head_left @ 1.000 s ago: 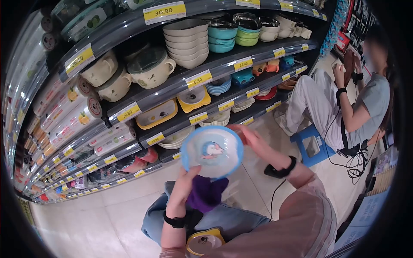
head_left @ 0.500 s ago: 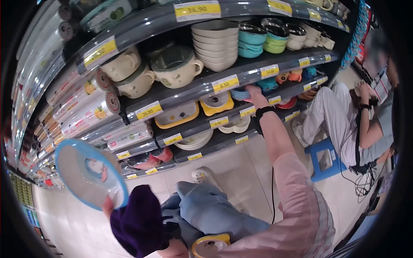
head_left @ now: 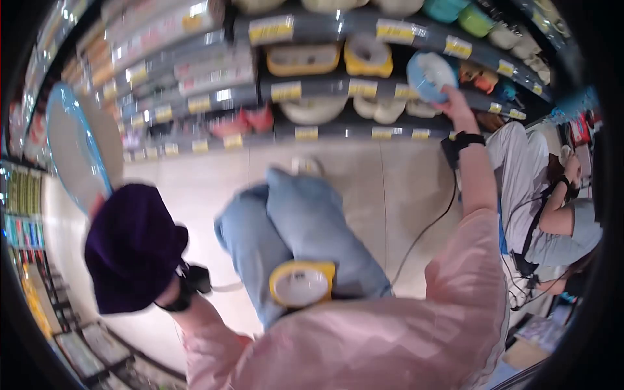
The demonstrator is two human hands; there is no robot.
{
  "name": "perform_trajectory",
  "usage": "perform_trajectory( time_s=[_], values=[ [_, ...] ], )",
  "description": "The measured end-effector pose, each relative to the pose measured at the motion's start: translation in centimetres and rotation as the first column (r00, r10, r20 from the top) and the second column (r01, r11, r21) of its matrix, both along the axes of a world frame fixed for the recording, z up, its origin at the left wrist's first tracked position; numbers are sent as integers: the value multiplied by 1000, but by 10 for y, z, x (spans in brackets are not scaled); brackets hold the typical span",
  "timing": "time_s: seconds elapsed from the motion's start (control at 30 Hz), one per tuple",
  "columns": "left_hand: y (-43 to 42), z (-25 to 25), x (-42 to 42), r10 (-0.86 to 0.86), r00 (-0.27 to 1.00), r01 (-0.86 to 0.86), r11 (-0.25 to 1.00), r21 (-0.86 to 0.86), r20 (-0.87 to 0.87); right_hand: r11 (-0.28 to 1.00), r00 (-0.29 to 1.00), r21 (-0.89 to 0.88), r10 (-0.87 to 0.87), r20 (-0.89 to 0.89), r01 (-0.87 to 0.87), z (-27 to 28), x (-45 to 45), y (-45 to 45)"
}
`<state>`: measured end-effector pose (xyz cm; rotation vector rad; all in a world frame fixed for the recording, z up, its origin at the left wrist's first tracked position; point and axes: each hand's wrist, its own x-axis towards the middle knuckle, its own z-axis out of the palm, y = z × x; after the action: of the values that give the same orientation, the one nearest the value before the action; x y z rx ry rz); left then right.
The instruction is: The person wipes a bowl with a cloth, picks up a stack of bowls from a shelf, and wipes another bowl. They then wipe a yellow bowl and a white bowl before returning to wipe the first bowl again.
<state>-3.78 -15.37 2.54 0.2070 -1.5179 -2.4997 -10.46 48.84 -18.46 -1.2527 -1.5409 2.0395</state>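
Observation:
At the left, my left hand (head_left: 97,204) holds the rim of a large blue-edged bowl (head_left: 79,146), which is tilted nearly on its side. A dark purple cloth item (head_left: 133,250) covers most of that hand and wrist. My right hand (head_left: 455,104) reaches to the shelf at the upper right, its fingers closed on the edge of a smaller light-blue bowl (head_left: 430,75). A yellow-rimmed dish (head_left: 302,284) rests on my lap, touched by neither hand.
Shelves with a price-tagged edge (head_left: 331,88) run across the top, holding yellow dishes (head_left: 368,57) and white bowls (head_left: 380,109). A seated person (head_left: 559,208) is at the right, near loose cables. A black cable (head_left: 426,227) hangs from my right wrist.
My left hand has carried the large bowl further left. My right hand, earlier at the stack of blue bowls, now has one tipped up at the shelf front. The view has turned downward.

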Motion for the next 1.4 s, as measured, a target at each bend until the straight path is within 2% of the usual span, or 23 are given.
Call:
perform_trajectory(
  time_s=[0.07,0.13,0.3,0.4,0.43,0.47,0.5,0.53,0.57,0.6,0.63,0.67,0.73,0.77,0.8,0.83,0.87,0.93,0.97,1.0,1.07,1.27,1.4],
  values=[
    [-16,8,14,-27,1000,27,1000,-4,-14,992,991,-50,110,-79,-114,4,43,-15],
    [-27,11,26,-69,997,69,998,2,-19,979,984,-105,169,-55,-174,19,76,-33],
    [-45,8,47,-174,984,173,985,23,32,971,966,-9,239,100,-239,50,122,-74],
    [-57,-2,57,-278,898,220,955,200,341,965,964,-46,262,42,-260,50,121,-93],
    [-54,-13,62,-146,950,262,855,-449,275,964,967,-82,254,-20,-255,48,118,-97],
    [-53,-25,73,-60,991,133,398,-908,119,961,965,-95,262,1,-261,55,114,-108],
    [-50,-21,75,-257,926,354,850,-392,278,953,958,-100,285,-31,-286,64,112,-120],
    [-48,-17,78,-518,811,431,843,321,271,961,965,-84,263,-7,-263,59,106,-117],
    [-43,-23,87,-404,896,442,854,-274,186,965,969,-83,248,-2,-247,54,100,-115],
    [-32,-26,95,-335,942,228,596,-770,19,969,971,-68,238,-24,-239,49,92,-110],
    [-20,-22,98,-228,961,273,859,-434,154,977,981,-80,195,-21,-196,43,85,-106],
    [-11,-19,104,-273,961,202,803,-561,-45,983,988,-95,153,-16,-154,37,76,-102],
    [-17,-30,99,-227,974,160,690,-706,-2,988,997,-134,83,-2,-82,27,54,-86],
    [-18,-35,95,-284,958,88,433,-897,-44,990,999,-134,42,-28,-46,27,42,-83],
    [-10,-32,87,-346,936,-20,140,-990,-67,992,996,-118,41,-75,-49,25,31,-79],
    [6,-25,91,-270,960,216,557,-802,71,992,996,-129,-11,-83,1,22,16,-75],
    [21,-21,90,-168,957,284,717,-637,237,989,994,-143,-61,-88,49,18,0,-67],
    [2,-56,78,-367,920,300,434,-849,138,991,993,-85,-110,-41,106,28,-24,-68],
    [14,-56,70,-370,918,301,414,-859,144,990,991,-71,-128,-27,126,25,-35,-65],
    [25,-58,59,-333,858,487,770,-412,391,989,990,-57,-140,-12,139,23,-49,-64],
    [38,-45,41,-468,720,573,817,-60,513,987,989,-71,-145,3,144,20,-68,-57],
    [50,-71,-8,-516,643,603,797,41,566,971,971,-8,-238,31,239,5,-100,-48],
    [74,-82,-26,-545,586,624,775,95,599,981,981,-26,-193,-14,193,-12,-107,-34]
  ],
)
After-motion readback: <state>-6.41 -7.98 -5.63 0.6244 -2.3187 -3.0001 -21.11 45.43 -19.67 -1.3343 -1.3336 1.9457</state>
